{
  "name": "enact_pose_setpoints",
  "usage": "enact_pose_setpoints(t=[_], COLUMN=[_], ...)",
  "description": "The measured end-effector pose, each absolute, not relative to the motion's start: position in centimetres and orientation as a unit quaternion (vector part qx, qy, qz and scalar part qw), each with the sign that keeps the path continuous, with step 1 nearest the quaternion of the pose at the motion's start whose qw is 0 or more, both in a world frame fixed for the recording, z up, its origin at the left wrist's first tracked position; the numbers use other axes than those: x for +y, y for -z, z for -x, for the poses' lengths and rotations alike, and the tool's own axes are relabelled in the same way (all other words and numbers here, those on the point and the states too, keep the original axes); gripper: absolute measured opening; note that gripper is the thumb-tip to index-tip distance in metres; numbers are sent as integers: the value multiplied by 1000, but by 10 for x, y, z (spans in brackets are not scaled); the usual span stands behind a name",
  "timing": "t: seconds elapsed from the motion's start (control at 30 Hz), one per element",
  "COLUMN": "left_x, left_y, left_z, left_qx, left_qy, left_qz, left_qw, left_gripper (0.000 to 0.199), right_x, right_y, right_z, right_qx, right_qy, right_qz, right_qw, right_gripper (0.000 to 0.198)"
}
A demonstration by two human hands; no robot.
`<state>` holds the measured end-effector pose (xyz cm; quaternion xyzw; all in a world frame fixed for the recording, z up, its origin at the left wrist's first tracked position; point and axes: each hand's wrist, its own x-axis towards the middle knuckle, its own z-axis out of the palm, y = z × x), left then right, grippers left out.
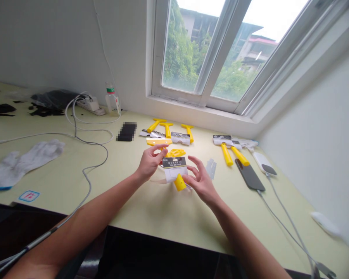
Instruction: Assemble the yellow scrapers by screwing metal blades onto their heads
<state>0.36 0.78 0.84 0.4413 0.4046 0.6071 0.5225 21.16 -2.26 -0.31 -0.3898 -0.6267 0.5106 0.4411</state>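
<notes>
In front of me, a black-and-white printed header card (pixel 175 164) with a hang hole stands tilted above the table. A yellow scraper handle (pixel 179 183) points out toward me below it; the scraper's head is hidden. My left hand (pixel 151 161) pinches the card's upper left edge between thumb and fingers. My right hand (pixel 202 181) is at the right side, its thumb against the yellow handle and its index finger raised. Just behind the card lie yellow plastic pieces (pixel 177 152) and a yellow strip with holes (pixel 158 142). Grey metal blades (pixel 211 168) lie right of my right hand.
Several carded yellow scrapers (pixel 166 130) lie near the window, with two more (pixel 227 153) at right. A black phone (pixel 249 174) and white device (pixel 264 163) trail cables. At left are a glove (pixel 29 159), bottle (pixel 113 100), power strip (pixel 90 105) and loose cable (pixel 88 178).
</notes>
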Motion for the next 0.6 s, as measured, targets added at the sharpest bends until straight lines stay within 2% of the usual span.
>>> enact_pose_setpoints(t=[0.07,0.2,0.37,0.5,0.6], left_x=[5,-1,-6,-9,-9], left_y=[-11,-13,-17,-19,-17], left_z=[-4,-6,-7,-8,-9], left_qx=[399,389,372,367,365], left_qy=[-611,-624,-619,-626,-625], left_qz=[-451,-470,-489,-509,-518], left_qw=[514,489,490,462,456], left_gripper=[51,46,44,36,32], right_x=[-22,-23,-28,-30,-30], right_y=[2,-8,-19,-17,-13], right_z=[-210,-207,-203,-202,-202], right_qx=[-614,-601,-570,-505,-461], right_qy=[-524,-541,-643,-716,-769], right_qz=[411,438,391,346,307], right_qw=[424,394,331,336,320], right_gripper=[72,65,67,63,69])
